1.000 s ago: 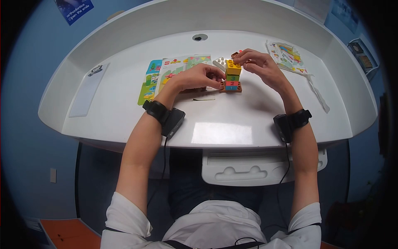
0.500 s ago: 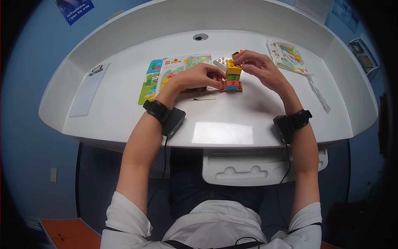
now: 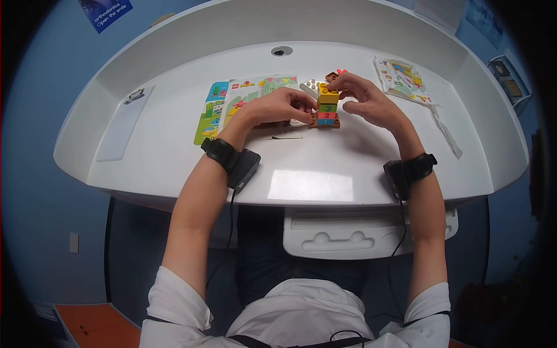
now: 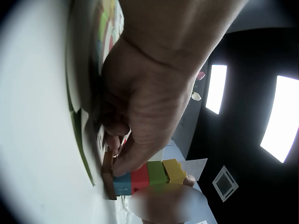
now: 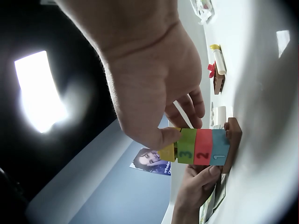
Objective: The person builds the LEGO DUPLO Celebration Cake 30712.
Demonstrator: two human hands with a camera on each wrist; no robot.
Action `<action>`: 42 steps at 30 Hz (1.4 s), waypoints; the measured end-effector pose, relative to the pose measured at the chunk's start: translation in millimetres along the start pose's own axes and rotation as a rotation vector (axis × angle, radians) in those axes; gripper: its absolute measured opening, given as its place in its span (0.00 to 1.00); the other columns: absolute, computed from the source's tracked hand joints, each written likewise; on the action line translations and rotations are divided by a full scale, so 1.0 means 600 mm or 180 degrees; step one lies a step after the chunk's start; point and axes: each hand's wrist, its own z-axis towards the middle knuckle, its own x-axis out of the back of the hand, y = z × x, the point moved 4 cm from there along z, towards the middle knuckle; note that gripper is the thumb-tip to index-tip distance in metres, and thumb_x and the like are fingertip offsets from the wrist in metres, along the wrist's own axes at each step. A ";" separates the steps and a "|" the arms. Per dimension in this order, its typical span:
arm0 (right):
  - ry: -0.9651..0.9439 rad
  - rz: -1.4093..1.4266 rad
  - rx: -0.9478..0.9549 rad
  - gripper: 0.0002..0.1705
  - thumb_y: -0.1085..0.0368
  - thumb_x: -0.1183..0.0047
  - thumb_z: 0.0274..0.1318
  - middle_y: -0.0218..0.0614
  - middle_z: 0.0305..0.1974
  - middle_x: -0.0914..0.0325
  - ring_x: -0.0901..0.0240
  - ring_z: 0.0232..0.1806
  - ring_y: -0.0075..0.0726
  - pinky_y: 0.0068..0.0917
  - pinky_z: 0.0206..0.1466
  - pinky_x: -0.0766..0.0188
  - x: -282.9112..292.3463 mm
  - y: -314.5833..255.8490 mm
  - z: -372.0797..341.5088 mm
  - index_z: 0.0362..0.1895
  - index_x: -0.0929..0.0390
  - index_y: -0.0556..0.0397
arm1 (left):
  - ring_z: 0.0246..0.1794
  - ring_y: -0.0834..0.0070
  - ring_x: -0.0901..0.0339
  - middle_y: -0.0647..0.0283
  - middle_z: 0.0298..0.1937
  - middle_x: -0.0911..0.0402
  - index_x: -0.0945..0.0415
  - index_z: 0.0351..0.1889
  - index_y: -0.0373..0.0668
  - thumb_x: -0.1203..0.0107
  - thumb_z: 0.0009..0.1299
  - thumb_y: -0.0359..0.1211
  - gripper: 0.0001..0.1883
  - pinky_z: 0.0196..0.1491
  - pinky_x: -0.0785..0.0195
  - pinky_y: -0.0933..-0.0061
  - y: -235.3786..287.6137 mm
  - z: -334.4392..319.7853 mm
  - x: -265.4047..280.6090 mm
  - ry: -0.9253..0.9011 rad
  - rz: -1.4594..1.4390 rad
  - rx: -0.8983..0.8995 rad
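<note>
A tower of toy bricks stands on a brown base plate. From the bottom it has a blue brick marked 1, a red one marked 2, a green one marked 3 and a yellow brick on top. My left hand grips the tower low at its left side, thumb against the blue brick just above the plate. Curved loosely beside the yellow brick, my right hand has its index fingertip at the brick's top edge, with the thumb apart from the tower in the head view.
Printed booklets lie under and beyond the left forearm. Behind the tower are a white studded brick and a brown piece with red on it. A torn printed bag lies back right, a white panel at left.
My right hand's thumb has moved down and away from the yellow brick, and its fingers have spread. The left hand keeps its place at the tower's bottom.
</note>
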 end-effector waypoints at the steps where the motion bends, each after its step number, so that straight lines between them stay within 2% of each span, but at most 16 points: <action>1: 0.0004 0.0000 -0.0132 0.22 0.70 0.53 0.49 0.37 0.55 0.23 0.29 0.60 0.38 0.37 0.70 0.36 -0.002 0.001 -0.001 0.52 0.26 0.51 | 0.39 0.86 0.29 0.72 0.39 0.24 0.22 0.57 0.37 0.30 0.61 0.37 0.26 0.45 0.35 0.85 0.000 0.000 0.000 0.0006 -0.0001 -0.0008; 8: -0.0050 -0.0026 -0.0272 0.25 0.75 0.56 0.49 0.37 0.58 0.24 0.32 0.66 0.39 0.39 0.70 0.37 -0.002 0.003 -0.005 0.54 0.29 0.46 | 0.39 0.86 0.29 0.72 0.39 0.24 0.22 0.57 0.36 0.30 0.62 0.36 0.26 0.45 0.35 0.84 0.004 -0.001 0.000 0.0034 0.0027 -0.0040; 10: -0.0073 -0.0094 -0.0293 0.23 0.78 0.59 0.53 0.37 0.59 0.24 0.33 0.67 0.40 0.39 0.71 0.37 0.001 0.006 -0.003 0.53 0.28 0.47 | 0.39 0.86 0.29 0.71 0.39 0.24 0.22 0.57 0.36 0.30 0.62 0.36 0.26 0.45 0.35 0.84 0.000 0.002 0.002 -0.0002 0.0021 -0.0030; 23: 0.0065 -0.0081 -0.0490 0.20 0.81 0.65 0.61 0.37 0.58 0.23 0.32 0.66 0.38 0.36 0.73 0.38 -0.004 -0.010 -0.001 0.49 0.26 0.49 | 0.39 0.87 0.30 0.72 0.39 0.24 0.22 0.56 0.36 0.30 0.62 0.36 0.26 0.47 0.35 0.84 0.006 -0.001 -0.001 -0.0013 -0.0009 -0.0049; 26: 0.0070 -0.0194 -0.0472 0.19 0.81 0.64 0.61 0.38 0.56 0.22 0.30 0.65 0.38 0.35 0.73 0.38 -0.001 -0.009 0.001 0.48 0.26 0.51 | 0.39 0.87 0.30 0.72 0.39 0.23 0.22 0.56 0.36 0.30 0.61 0.37 0.26 0.47 0.35 0.84 -0.008 0.007 0.002 -0.0004 0.0020 -0.0037; 29: 0.0031 -0.0259 -0.0204 0.18 0.81 0.64 0.61 0.39 0.55 0.21 0.29 0.64 0.39 0.34 0.72 0.37 -0.002 -0.003 0.006 0.48 0.26 0.53 | 0.39 0.86 0.29 0.71 0.40 0.23 0.22 0.56 0.36 0.30 0.61 0.36 0.26 0.47 0.35 0.85 -0.001 0.004 0.001 0.0000 -0.0027 -0.0062; 35: 0.0138 -0.0145 -0.0118 0.16 0.81 0.63 0.60 0.40 0.53 0.21 0.27 0.62 0.39 0.35 0.68 0.31 -0.001 0.010 0.010 0.46 0.26 0.55 | 0.39 0.86 0.29 0.71 0.41 0.23 0.22 0.56 0.36 0.30 0.61 0.36 0.25 0.46 0.34 0.85 -0.009 0.009 0.002 -0.0004 -0.0017 -0.0078; 37: 0.0023 0.0496 -0.0106 0.15 0.80 0.62 0.59 0.41 0.53 0.21 0.27 0.61 0.39 0.37 0.67 0.30 -0.004 0.013 0.012 0.45 0.26 0.55 | 0.39 0.86 0.29 0.71 0.41 0.23 0.22 0.56 0.36 0.30 0.61 0.36 0.25 0.46 0.34 0.85 -0.003 0.004 0.002 0.0008 0.0006 -0.0047; 42: 0.0068 0.0614 -0.0152 0.15 0.80 0.62 0.59 0.40 0.51 0.21 0.26 0.61 0.38 0.37 0.64 0.27 -0.009 0.009 0.011 0.44 0.25 0.55 | 0.39 0.86 0.29 0.71 0.41 0.24 0.22 0.56 0.36 0.30 0.62 0.35 0.26 0.46 0.34 0.85 0.001 0.002 0.002 0.0055 0.0086 0.0041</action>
